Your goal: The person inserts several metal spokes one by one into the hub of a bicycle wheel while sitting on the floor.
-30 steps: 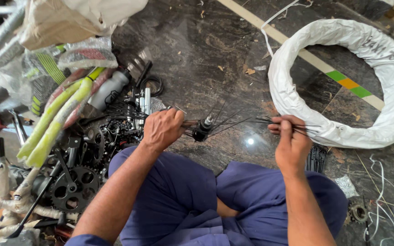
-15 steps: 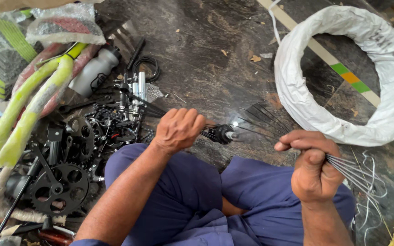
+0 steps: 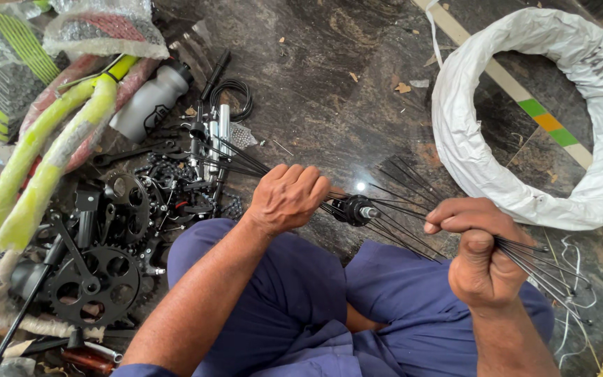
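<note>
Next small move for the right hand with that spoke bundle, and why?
Probably draw one spoke out of the bundle toward the hub. The right hand grips many loose black spokes in a fist, the left hand steadies the hub, and several spokes already fan out from it.

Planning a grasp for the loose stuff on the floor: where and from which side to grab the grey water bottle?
Grip the grey water bottle around its mid-body, coming from above. It lies on its side, tilted, black cap up-right. The green-wrapped tubes crowd its left, so close the fingers across its width.
</note>
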